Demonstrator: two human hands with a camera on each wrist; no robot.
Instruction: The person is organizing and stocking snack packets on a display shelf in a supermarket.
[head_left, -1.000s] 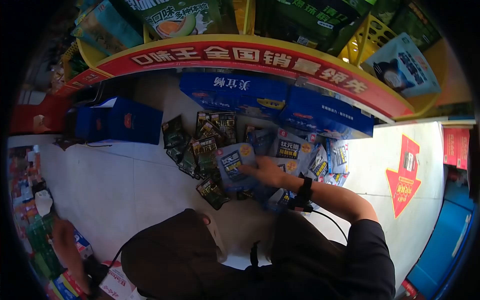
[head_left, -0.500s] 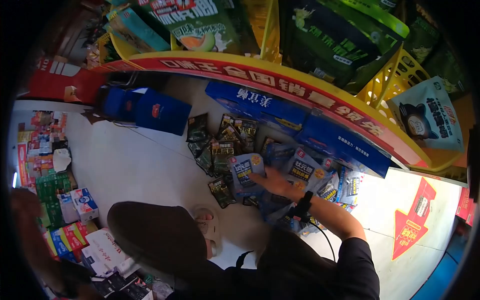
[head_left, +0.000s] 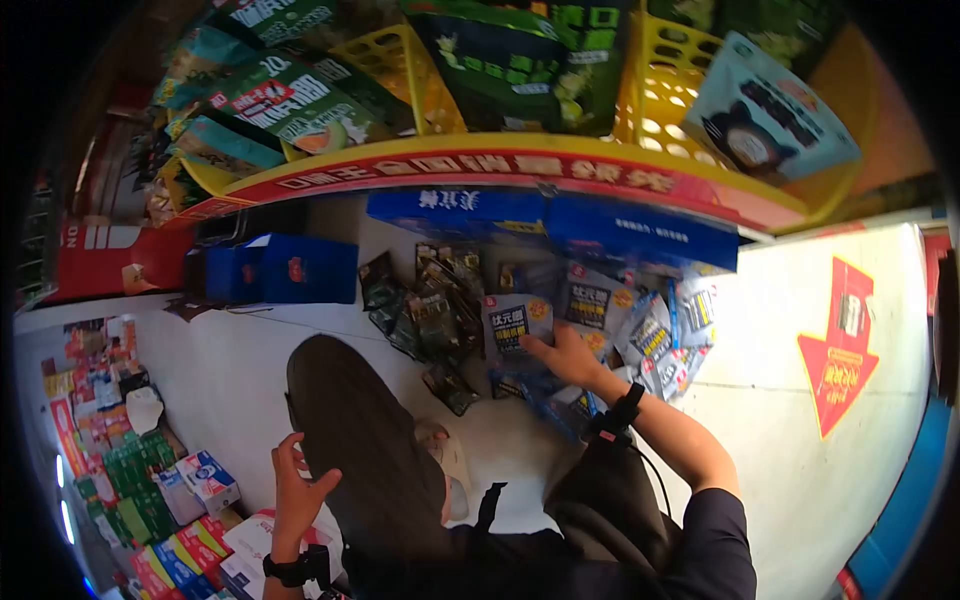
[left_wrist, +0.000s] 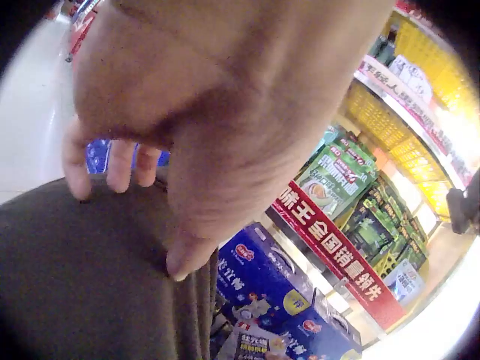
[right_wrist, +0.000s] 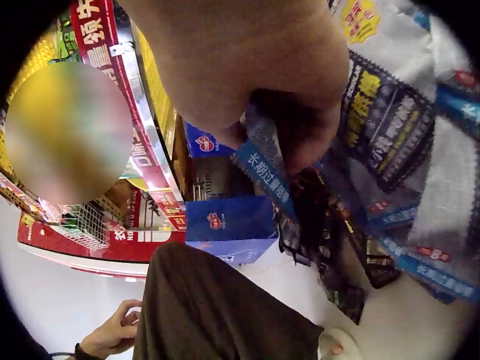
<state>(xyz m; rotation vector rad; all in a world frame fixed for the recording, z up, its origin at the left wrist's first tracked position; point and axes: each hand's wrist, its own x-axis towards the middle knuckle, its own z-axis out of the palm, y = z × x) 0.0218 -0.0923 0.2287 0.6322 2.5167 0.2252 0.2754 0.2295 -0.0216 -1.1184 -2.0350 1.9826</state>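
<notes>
The right hand (head_left: 565, 357) pinches the blue packet (head_left: 515, 322) by its near edge.

- I log blue cartons (head_left: 640, 235) under the yellow shelf (head_left: 450, 146) with its red banner (head_left: 480, 170).
- Red arrow sticker (head_left: 838, 345) on the white floor (head_left: 230, 370), far right.
- Small boxes (head_left: 140, 470) rowed at left.

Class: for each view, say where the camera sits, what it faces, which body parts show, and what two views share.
Head: on the head, facing down at floor packets; right hand, left hand, trouser leg show.
Left wrist: behind the left hand, facing the shelf; trouser leg shows.
Right wrist: beneath the right hand gripping the blue packet; left hand shows.
Shared: head and right wrist show the blue box.
</notes>
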